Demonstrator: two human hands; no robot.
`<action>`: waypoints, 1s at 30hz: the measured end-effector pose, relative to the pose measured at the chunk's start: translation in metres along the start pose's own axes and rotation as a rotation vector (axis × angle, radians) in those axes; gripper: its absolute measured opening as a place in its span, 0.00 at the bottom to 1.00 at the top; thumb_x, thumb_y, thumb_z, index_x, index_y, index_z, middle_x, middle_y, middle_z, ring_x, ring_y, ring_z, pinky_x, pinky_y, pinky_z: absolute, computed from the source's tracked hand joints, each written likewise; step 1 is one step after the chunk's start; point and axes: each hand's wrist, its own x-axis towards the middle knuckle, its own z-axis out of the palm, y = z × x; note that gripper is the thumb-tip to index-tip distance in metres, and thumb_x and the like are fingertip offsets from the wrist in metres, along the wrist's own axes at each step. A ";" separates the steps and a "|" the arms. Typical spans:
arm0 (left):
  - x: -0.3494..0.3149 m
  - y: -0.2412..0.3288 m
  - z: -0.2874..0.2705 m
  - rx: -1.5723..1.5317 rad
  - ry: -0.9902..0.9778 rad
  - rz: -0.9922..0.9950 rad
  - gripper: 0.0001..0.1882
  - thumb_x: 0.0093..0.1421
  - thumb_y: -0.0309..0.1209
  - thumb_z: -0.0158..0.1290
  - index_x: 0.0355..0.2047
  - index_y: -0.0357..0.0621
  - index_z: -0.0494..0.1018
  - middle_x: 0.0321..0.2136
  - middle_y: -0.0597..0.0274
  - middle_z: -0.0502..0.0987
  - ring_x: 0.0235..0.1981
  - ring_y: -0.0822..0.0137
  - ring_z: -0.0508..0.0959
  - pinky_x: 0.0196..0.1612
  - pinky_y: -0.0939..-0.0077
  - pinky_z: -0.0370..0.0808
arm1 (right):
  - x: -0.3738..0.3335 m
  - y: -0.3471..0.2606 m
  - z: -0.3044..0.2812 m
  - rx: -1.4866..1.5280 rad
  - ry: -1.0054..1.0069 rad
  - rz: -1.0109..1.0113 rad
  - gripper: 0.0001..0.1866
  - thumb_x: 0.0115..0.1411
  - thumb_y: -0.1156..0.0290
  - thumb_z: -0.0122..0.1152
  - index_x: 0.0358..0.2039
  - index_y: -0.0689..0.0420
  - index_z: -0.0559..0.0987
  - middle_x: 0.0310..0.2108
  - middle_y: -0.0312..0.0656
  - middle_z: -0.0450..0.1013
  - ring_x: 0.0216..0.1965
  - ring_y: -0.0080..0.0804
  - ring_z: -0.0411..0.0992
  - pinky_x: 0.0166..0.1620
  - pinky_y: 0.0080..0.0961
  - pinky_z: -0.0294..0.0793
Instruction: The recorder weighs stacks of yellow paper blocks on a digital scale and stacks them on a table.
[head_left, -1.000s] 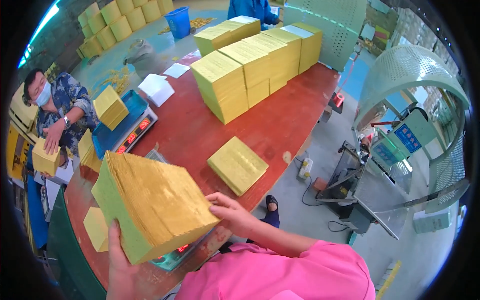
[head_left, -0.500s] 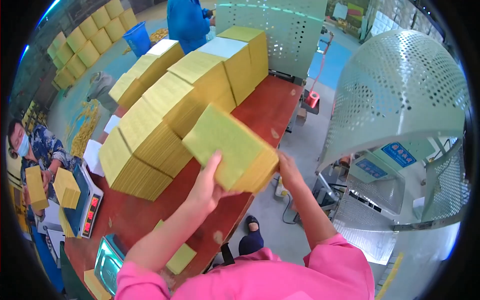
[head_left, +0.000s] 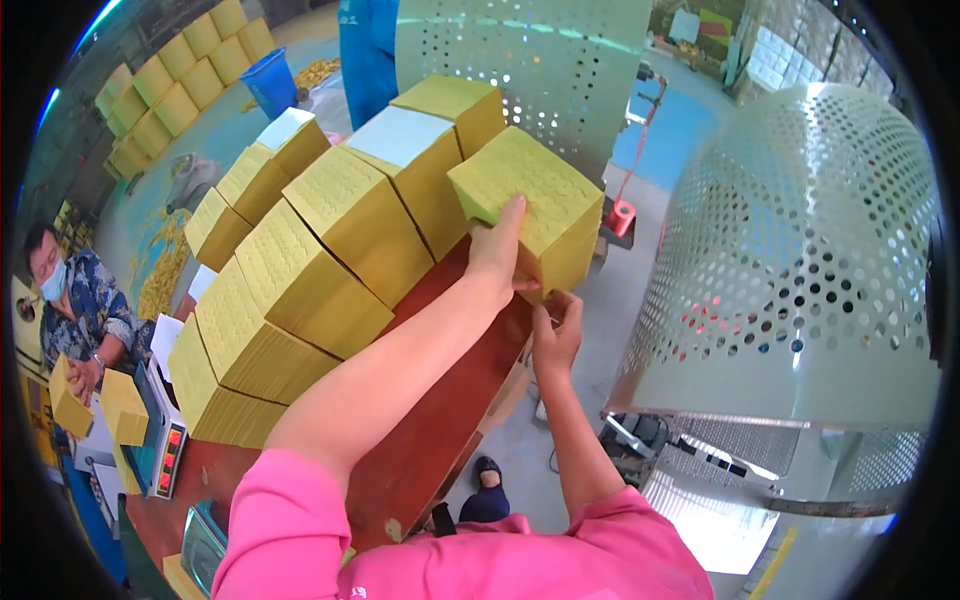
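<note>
A thick block of yellow paper sheets [head_left: 525, 185] is at the far right end of the red table. My left hand [head_left: 495, 250] grips its near left side, with one digit stretched over the top and other fingers reaching low on the near face. At the block's near bottom corner, my right hand [head_left: 557, 335] is closed with bent fingers against the edge. What lies between those right fingertips is too small to make out. To the left stand rows of similar yellow paper stacks [head_left: 340, 215], one topped with a white sheet [head_left: 400, 135].
A perforated metal guard [head_left: 780, 260] rises on the right, and a perforated panel [head_left: 520, 70] stands behind the table [head_left: 430, 375]. Red twine [head_left: 622, 215] hangs near the far corner. At left, a masked co-worker [head_left: 85, 300] handles yellow blocks beside a scale [head_left: 165, 440].
Both my hands have moved away from me with the yellow block, to the table's far right end. The block has turned upright there. My left arm now stretches across the table.
</note>
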 end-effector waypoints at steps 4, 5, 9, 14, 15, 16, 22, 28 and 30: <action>0.029 0.015 0.012 0.022 0.079 0.044 0.42 0.59 0.58 0.50 0.64 0.47 0.49 0.59 0.51 0.62 0.57 0.45 0.67 0.46 0.36 0.73 | 0.035 0.018 0.017 -0.035 0.068 -0.120 0.14 0.55 0.78 0.56 0.43 0.63 0.70 0.33 0.43 0.71 0.34 0.31 0.70 0.41 0.28 0.71; 0.035 0.020 0.008 0.011 0.080 0.005 0.42 0.59 0.58 0.50 0.65 0.48 0.50 0.60 0.51 0.61 0.58 0.44 0.66 0.47 0.33 0.71 | 0.041 0.022 0.025 -0.056 0.090 -0.127 0.14 0.55 0.78 0.56 0.43 0.63 0.71 0.33 0.44 0.71 0.34 0.31 0.70 0.41 0.28 0.71; 0.015 0.026 -0.012 -0.003 -0.015 -0.083 0.42 0.57 0.58 0.52 0.64 0.50 0.56 0.62 0.54 0.62 0.62 0.47 0.62 0.54 0.33 0.65 | 0.056 0.045 0.045 -0.138 0.076 -0.196 0.15 0.54 0.78 0.57 0.43 0.64 0.72 0.37 0.46 0.73 0.37 0.37 0.73 0.46 0.30 0.72; -0.102 0.005 -0.059 0.257 -0.698 0.011 0.22 0.60 0.47 0.54 0.44 0.44 0.69 0.43 0.58 0.74 0.46 0.62 0.74 0.42 0.57 0.76 | 0.078 0.187 -0.067 -0.104 -0.201 -0.337 0.14 0.64 0.72 0.49 0.47 0.64 0.73 0.42 0.44 0.74 0.43 0.38 0.71 0.50 0.32 0.72; -0.137 -0.002 -0.122 0.249 -0.581 0.000 0.23 0.60 0.48 0.53 0.45 0.42 0.70 0.43 0.59 0.74 0.45 0.63 0.74 0.42 0.60 0.77 | -0.004 0.065 -0.002 -0.076 -0.293 -0.260 0.15 0.65 0.72 0.48 0.50 0.64 0.74 0.47 0.46 0.74 0.46 0.37 0.71 0.50 0.30 0.72; -0.177 0.001 -0.141 0.251 -0.640 -0.002 0.24 0.61 0.48 0.53 0.46 0.41 0.71 0.42 0.60 0.75 0.45 0.64 0.75 0.43 0.62 0.77 | -0.020 0.048 -0.014 -0.118 -0.259 -0.149 0.17 0.65 0.71 0.50 0.51 0.65 0.74 0.52 0.48 0.72 0.48 0.35 0.70 0.50 0.29 0.72; -0.452 -0.039 -0.324 -0.067 -0.004 0.272 0.22 0.68 0.42 0.44 0.46 0.35 0.76 0.47 0.52 0.78 0.51 0.60 0.76 0.52 0.67 0.74 | -0.232 -0.042 0.058 0.083 -0.819 0.016 0.09 0.61 0.77 0.47 0.40 0.60 0.74 0.29 0.36 0.67 0.29 0.23 0.65 0.31 0.19 0.65; -0.693 -0.135 -0.433 -0.081 0.671 0.604 0.26 0.68 0.46 0.42 0.45 0.31 0.74 0.46 0.43 0.77 0.48 0.55 0.78 0.52 0.60 0.74 | -0.401 -0.154 0.139 0.330 -1.331 -0.106 0.08 0.58 0.83 0.43 0.33 0.61 0.72 0.26 0.37 0.68 0.26 0.22 0.66 0.31 0.18 0.66; -0.764 -0.152 -0.482 -0.181 1.011 0.616 0.24 0.68 0.45 0.45 0.46 0.32 0.72 0.46 0.44 0.77 0.48 0.56 0.78 0.52 0.59 0.74 | -0.464 -0.170 0.152 0.324 -1.458 -0.191 0.09 0.57 0.86 0.44 0.33 0.63 0.73 0.27 0.40 0.72 0.24 0.23 0.67 0.31 0.19 0.68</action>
